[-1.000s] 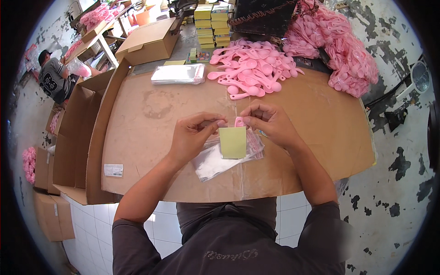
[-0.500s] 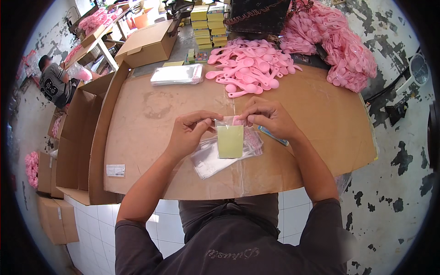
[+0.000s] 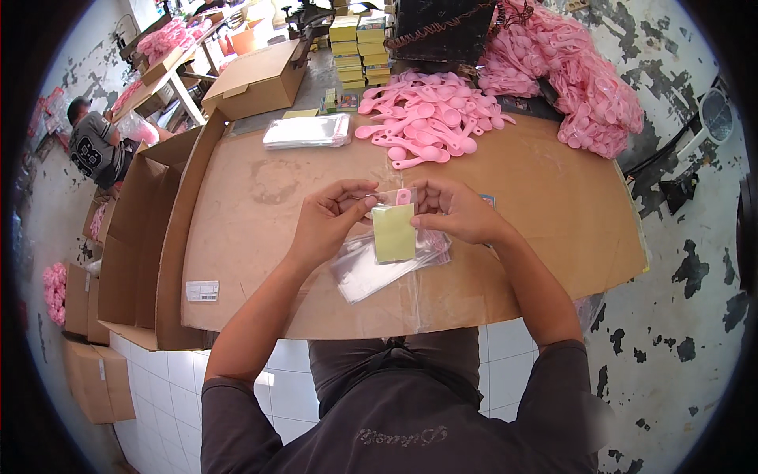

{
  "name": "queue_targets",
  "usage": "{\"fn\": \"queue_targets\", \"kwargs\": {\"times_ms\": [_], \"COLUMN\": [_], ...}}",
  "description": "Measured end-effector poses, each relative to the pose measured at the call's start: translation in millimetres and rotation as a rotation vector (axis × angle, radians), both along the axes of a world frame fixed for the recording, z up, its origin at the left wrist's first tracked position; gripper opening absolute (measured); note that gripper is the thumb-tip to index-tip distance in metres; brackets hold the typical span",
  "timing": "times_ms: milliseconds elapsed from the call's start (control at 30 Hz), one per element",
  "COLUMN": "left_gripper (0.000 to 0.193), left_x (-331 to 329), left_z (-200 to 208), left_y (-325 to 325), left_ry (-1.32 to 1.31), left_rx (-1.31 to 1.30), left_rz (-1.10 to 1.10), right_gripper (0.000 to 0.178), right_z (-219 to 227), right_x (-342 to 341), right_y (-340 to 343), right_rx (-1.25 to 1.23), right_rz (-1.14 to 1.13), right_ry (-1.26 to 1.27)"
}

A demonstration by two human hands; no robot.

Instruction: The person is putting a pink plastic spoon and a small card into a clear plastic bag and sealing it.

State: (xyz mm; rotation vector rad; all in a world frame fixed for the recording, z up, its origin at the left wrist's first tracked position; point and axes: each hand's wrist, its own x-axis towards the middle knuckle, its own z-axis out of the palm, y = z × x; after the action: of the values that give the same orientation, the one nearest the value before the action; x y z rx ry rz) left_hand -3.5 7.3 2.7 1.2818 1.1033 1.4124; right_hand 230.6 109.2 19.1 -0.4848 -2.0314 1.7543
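Pinched nearly closed, the left hand point(image 3: 335, 215) had the upper left edge of a clear bag point(image 3: 385, 197), and the right hand point(image 3: 456, 212) held its right side, thumb by the card point(image 3: 393, 237). The bag hung over loose bags point(image 3: 365, 270) on the cardboard point(image 3: 560, 245), a spoon point(image 3: 403, 196) showing at its top by the handle end.

It looked light, its film thin, limp and slippery, apt to crease; the card seemed stiffer, the spoon hard. The side edges, where card backed the film, seemed the best hold.

In the hands were one bag, one card and one spoon. Beyond lay one bundle of bags point(image 3: 306, 131) and one pile of spoons point(image 3: 430, 118), too heaped to count; the loose bags overlapped too much to number.
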Motion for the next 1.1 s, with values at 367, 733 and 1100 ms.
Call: {"fn": "queue_targets", "kwargs": {"times_ms": [367, 733, 1100], "left_gripper": [0.017, 0.037, 0.029], "left_x": [-43.2, -37.7, 17.6], "left_z": [17.9, 7.6, -18.4], "left_y": [-52.7, -58.2, 6.0], "left_ry": [0.146, 0.419, 0.933], "left_rx": [-0.041, -0.107, -0.007], "left_rz": [0.069, 0.251, 0.062], "right_gripper": [0.027, 0.033, 0.025], "right_z": [25.7, -7.1, -12.9], "right_x": [33.7, 99.4, 92.5], "right_y": [13.0, 44.3, 34.2], "right_rx": [0.412, 0.687, 0.438], "right_rz": [-0.234, -0.326, -0.421], "right_ry": [-0.07, -0.504, -0.227]}}
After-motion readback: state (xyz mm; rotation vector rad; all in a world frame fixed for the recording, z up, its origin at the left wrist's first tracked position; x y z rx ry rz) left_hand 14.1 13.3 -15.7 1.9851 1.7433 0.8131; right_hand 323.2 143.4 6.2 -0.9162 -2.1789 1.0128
